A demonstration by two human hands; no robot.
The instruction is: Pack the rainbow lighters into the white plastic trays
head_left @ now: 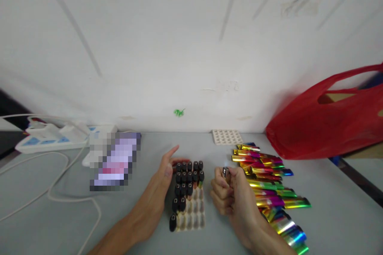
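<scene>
A pale tray point(196, 209) with rows of hollows stands in front of me. Several black-topped pieces point(183, 177) are upright in its back and left hollows; the hollows at the front right are bare. My left hand point(164, 175) is open along the tray's left side, with one finger raised and others reaching behind the back row. To the right of the tray, my right hand point(229, 191) is closed around a small lighter point(225, 172), whose silvery metal top shows above the fist. Shiny multicoloured foil sleeves point(269, 199) lie in a loose pile beside and partly behind my right forearm.
A second pale tray point(227, 137) lies against the wall. At the right is a red bag point(326, 123). A phone point(116, 159) with a blurred screen leans at the left, near a white power strip point(54, 139) and loose white cables point(64, 175).
</scene>
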